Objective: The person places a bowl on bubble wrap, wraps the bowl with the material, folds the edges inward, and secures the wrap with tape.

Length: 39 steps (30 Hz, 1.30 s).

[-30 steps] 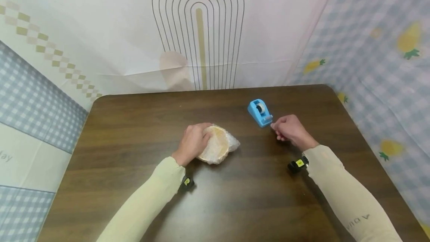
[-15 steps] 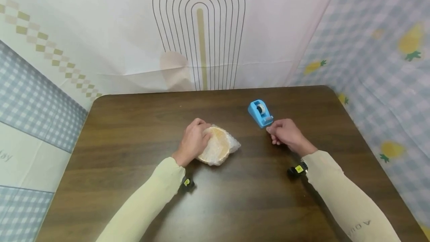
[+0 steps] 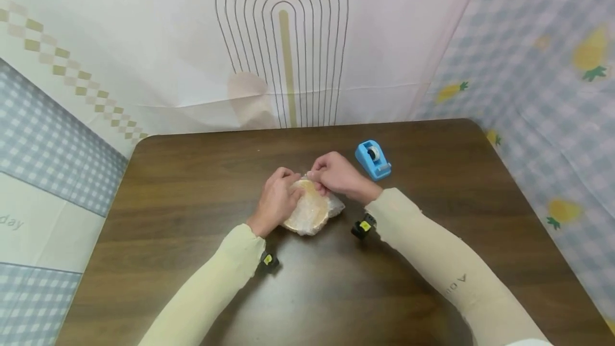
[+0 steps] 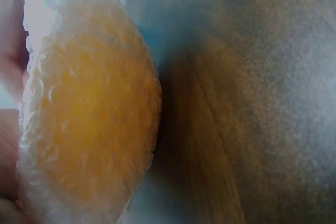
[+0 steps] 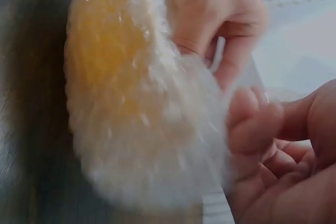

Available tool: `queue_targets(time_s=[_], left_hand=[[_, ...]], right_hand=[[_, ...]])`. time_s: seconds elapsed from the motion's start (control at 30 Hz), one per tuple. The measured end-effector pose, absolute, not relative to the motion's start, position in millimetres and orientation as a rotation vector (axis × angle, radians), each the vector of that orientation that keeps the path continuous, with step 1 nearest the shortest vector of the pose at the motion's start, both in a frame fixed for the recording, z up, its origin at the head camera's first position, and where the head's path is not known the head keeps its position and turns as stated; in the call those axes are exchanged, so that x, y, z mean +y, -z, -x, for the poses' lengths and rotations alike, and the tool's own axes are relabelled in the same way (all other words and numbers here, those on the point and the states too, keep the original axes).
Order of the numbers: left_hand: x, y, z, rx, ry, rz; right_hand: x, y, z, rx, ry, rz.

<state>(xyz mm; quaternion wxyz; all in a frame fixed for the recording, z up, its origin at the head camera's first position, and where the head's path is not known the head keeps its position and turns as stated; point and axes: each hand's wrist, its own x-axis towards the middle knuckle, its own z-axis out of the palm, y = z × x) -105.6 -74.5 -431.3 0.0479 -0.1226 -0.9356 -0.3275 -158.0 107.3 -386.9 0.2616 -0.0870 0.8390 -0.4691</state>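
A round, yellowish, bowl-shaped thing wrapped in bubble wrap [image 3: 307, 212] sits on the table near its middle. My left hand [image 3: 277, 199] grips its left side and folded top, thumb over the wrap. The wrap's bubbles over the yellow body [image 4: 94, 114] show up close in the left wrist view. My right hand [image 3: 336, 175] is at the package's upper right edge, thumb and index finger [image 5: 257, 127] pinched together close to the left fingers. A clear glint between them looks like a piece of tape [image 5: 268, 98], mostly hidden by the fingertips.
A blue tape dispenser [image 3: 373, 159] with a white roll stands just beyond the right forearm. The dark wooden table [image 3: 192, 175] ends at a patterned cloth backdrop [image 3: 384, 41], with checked cloth [image 3: 528, 95] on the right. Each wrist carries a small black camera.
My right hand has moved left from the tape dispenser's cutting edge to the top of the wrapped package. My left hand has kept its hold and the package stays in place.
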Motion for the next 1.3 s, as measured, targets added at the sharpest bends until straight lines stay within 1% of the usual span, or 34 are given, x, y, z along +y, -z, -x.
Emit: queue_targets(time_s=[0.2, 0.33, 0.47, 0.77, 1.03, 1.3], left_hand=[[-71.7, 430.6, 109.0, -2.838, 1.011, 0.354], [-72.3, 429.8, 109.5, -2.776, 1.094, 0.329], [-74.0, 431.1, 108.4, -2.748, 1.106, 0.369], [-72.6, 429.6, 107.7, -2.854, 0.985, 0.360], [-72.2, 431.4, 106.2, -2.866, 0.949, 0.359], [-72.6, 432.3, 106.2, -2.867, 0.939, 0.359]], right_hand=[[85.6, 385.9, 163.5, 2.465, 1.000, 0.195], [80.1, 383.8, 164.5, 2.514, 0.924, 0.174], [77.0, 383.5, 164.0, 2.526, 0.868, 0.160], [75.3, 382.5, 162.6, 2.524, 0.789, 0.205], [73.4, 379.3, 160.0, 2.535, 0.719, 0.187], [86.7, 386.2, 159.8, 2.682, 0.538, 0.315]])
